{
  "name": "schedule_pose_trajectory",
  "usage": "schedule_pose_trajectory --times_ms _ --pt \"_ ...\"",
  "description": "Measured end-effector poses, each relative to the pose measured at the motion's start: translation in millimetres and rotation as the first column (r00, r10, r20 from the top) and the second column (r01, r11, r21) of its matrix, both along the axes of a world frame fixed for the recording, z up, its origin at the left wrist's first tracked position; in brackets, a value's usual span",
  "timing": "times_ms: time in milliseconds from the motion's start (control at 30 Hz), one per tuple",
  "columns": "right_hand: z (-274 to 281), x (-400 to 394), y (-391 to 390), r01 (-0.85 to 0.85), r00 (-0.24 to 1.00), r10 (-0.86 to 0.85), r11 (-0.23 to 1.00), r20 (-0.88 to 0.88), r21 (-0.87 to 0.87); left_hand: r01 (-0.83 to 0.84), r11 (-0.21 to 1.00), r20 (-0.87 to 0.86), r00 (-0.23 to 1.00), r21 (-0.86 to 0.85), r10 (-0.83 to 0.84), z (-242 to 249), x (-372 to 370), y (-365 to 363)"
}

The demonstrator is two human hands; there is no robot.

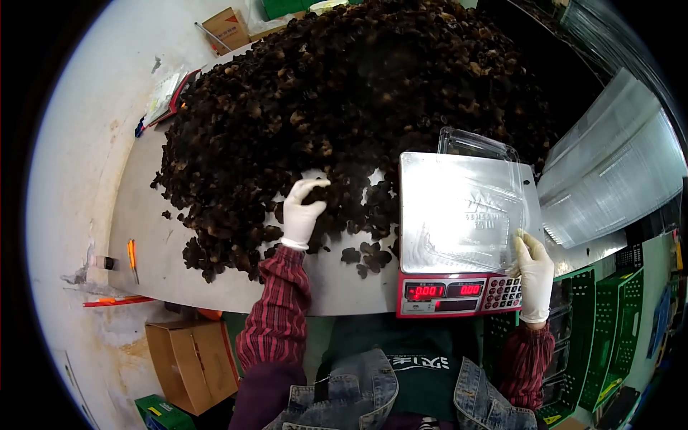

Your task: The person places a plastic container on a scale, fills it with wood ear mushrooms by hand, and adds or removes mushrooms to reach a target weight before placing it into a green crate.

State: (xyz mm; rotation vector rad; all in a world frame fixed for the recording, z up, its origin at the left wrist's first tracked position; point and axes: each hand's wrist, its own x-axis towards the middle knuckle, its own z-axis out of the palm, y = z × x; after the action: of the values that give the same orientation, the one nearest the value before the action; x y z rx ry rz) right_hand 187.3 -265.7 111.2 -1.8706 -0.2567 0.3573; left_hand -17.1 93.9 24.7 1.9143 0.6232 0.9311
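Observation:
My left hand [301,213], in a white glove, is at the near edge of a big heap of dark wood ear mushrooms [344,93]. Its fingers and thumb curve apart, with dark pieces beside and between them; no firm grip shows. With my right hand [534,276], also gloved, I pinch the near right edge of a clear plastic tray [473,222]. That see-through tray lies over the bright metal plate of a red and white weighing scale [459,295]. Red digits on its display read about -0.001 and 0.00. A few loose mushrooms [367,256] lie left of the scale.
Stacked clear plastic trays [616,172] lean at the right. Green crates [598,337] stand below the table's right side. A cardboard box [192,362] sits on the floor at lower left. An orange-handled tool [132,258] lies on the metal table [161,215].

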Motion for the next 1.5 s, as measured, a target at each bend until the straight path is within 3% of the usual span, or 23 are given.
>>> schedule_pose_trajectory --times_ms 100,167,200,233,267,333,367,467,600,667,733,800,867,933,967,1000,1133,1200,1267,1333,1400,1500 --pt "4 -1 8 -0.007 1.000 0.008 0.999 -0.020 0.036 0.097 0.991 -0.010 0.995 0.094 -0.097 67 24 -20" --pt "3 -3 12 -0.039 0.999 0.039 0.999 -0.020 0.027 0.304 0.943 0.019 0.951 0.137 -0.309 107 49 -52" --pt "3 -3 15 -0.065 0.998 0.065 0.998 -0.020 0.016 0.422 0.859 -0.055 0.904 0.289 -0.425 129 60 -70" --pt "5 -6 20 -0.064 0.997 0.064 0.998 -0.040 0.008 0.571 0.788 0.053 0.802 0.230 -0.595 125 77 -89" --pt "6 -7 24 -0.075 0.996 0.075 0.997 -0.038 0.010 0.666 0.677 -0.115 0.734 0.313 -0.669 115 93 -103" --pt "5 -10 28 -0.086 0.996 0.086 0.996 -0.014 -0.007 0.728 0.406 -0.347 0.643 0.552 -0.683 102 121 -134" --pt "4 -11 29 -0.094 0.995 0.094 0.996 -0.035 0.002 0.715 0.342 -0.424 0.659 0.610 -0.621 84 131 -145" --pt "-7 -5 23 -0.114 0.993 0.114 0.993 0.006 -0.021 0.795 0.395 -0.522 0.603 0.461 -0.604 88 139 -150" --pt "-8 -4 23 -0.098 0.995 0.098 0.995 -0.002 0.018 0.764 0.444 -0.480 0.641 0.467 -0.598 114 122 -136" --pt "-6 -5 25 -0.091 0.995 0.091 0.996 0.048 0.004 0.741 0.523 -0.240 0.648 0.422 -0.723 123 113 -114" --pt "-2 -7 24 -0.065 0.993 0.066 0.998 0.095 -0.010 0.533 0.782 -0.082 0.839 0.321 -0.538 104 96 -80" --pt "4 -7 17 -0.011 1.000 0.011 1.000 -0.027 0.002 0.343 0.925 -0.189 0.931 0.165 -0.311 76 77 -40" --pt "2 -6 13 0.027 0.999 -0.025 0.999 -0.044 0.031 0.253 0.876 -0.409 0.910 0.411 -0.071 27 58 -14" --pt "3 -6 11 0.026 0.999 -0.024 0.998 -0.038 0.049 0.344 0.802 -0.624 0.780 0.487 0.044 -8 39 -20" --pt "-1 -5 11 0.037 0.999 -0.036 0.998 -0.024 0.046 0.381 0.780 -0.644 0.764 0.497 0.037 -20 32 -23" --pt "0 -6 12 0.051 0.999 -0.050 0.998 -0.019 0.039 0.342 0.726 -0.539 0.841 0.597 0.046 -19 28 -27" --pt "-4 -6 9 0.044 0.998 -0.046 0.998 0.043 0.048 0.243 0.780 -0.457 0.887 0.577 0.063 -34 14 -16" --pt "-7 -6 7 0.047 0.996 -0.051 0.997 0.068 0.060 0.151 0.911 -0.317 0.948 0.384 -0.023 -40 14 3" --pt "-4 -8 6 0.038 0.994 -0.043 0.998 0.105 0.048 0.073 0.938 -0.230 0.973 0.340 0.008 -39 15 19" --pt "-3 -8 5 0.049 0.985 -0.057 0.998 0.165 0.051 -0.020 0.988 -0.176 0.983 0.151 0.047 -42 16 31" --pt "-5 -5 5 -0.008 0.885 0.017 1.000 0.465 -0.021 -0.010 1.000 -0.077 0.997 0.001 0.010 -20 27 28" --pt "-3 -2 11 -0.042 0.846 0.063 0.998 0.529 -0.052 0.166 0.965 0.080 0.979 0.203 -0.185 74 57 -34"
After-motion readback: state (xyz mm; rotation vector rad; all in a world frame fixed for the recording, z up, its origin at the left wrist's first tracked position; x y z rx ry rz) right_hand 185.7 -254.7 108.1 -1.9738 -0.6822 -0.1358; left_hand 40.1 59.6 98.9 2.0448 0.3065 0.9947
